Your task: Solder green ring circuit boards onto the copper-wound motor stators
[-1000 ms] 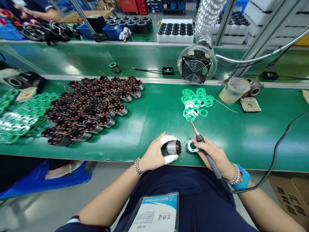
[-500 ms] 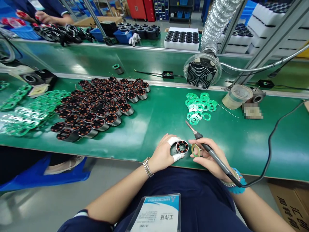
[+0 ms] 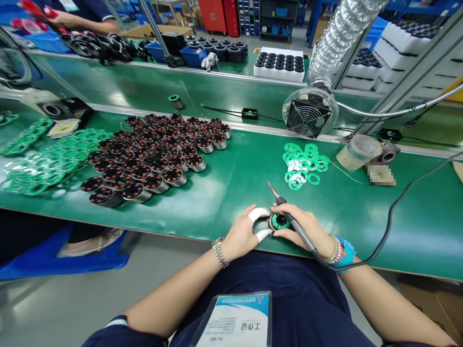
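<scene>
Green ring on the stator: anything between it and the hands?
Nothing visible: the green ring sits on the stator, which the left hand grips; the right hand, holding a soldering iron, touches the ring.

A pixelated patch (image 3: 379, 174) blurs out whatever lies on the tabletop (image 3: 415, 217); the left hand (image 3: 240, 231) and right hand (image 3: 302, 224) hide most of the stator (image 3: 278, 221); the ID badge (image 3: 235, 318) runs off the lower edge, its small print unreadable; a co-worker's arm (image 3: 83, 17) is cut off at top left.
</scene>
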### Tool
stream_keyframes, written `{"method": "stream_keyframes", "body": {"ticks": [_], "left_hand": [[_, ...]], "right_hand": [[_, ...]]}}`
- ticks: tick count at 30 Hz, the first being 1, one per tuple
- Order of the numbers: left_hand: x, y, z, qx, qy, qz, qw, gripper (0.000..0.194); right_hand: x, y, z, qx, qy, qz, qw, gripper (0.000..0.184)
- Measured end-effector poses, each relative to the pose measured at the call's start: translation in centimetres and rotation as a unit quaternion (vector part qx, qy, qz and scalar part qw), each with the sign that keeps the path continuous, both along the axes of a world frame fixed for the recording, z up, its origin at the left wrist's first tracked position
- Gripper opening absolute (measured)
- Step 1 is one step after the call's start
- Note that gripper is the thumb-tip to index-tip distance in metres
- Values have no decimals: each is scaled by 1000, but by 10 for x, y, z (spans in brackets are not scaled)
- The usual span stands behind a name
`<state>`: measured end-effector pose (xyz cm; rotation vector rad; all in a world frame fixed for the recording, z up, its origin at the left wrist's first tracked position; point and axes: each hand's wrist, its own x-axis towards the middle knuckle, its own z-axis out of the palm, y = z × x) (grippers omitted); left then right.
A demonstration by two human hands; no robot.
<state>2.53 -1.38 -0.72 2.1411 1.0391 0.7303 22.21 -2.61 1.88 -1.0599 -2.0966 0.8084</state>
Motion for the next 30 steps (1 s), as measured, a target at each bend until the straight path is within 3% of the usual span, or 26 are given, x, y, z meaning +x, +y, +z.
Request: {"method": "stream_keyframes", "body": {"ticks": [3,5,10,14,18,20,24,30], "left_hand": [[-8,7,2,17,-36,-39,998,11],[-11,13,5,-1,-60,-48,997,10],[-9,23,10,-119,-110,-30,986,11],[-8,26,8,-189,-125,-65,972,13],[-1,26,11,-241,-128,-43,961,11],[4,26,13,-269,-135,-32,953,11],[10,27,14,-328,-165,-31,930,10],[6,27,10,-390,-197,-30,899,18]], "right_hand": [[4,6,-6,-26,9,21,999,50],[5,8,-8,-28,13,31,999,49],[5,12,-9,-13,4,43,999,47],[7,13,-9,3,7,58,998,50],[8,12,-5,14,4,58,998,55],[7,10,-1,32,7,41,999,50],[2,7,1,114,18,-13,993,22],[-3,7,-10,197,-34,-17,980,27]]}}
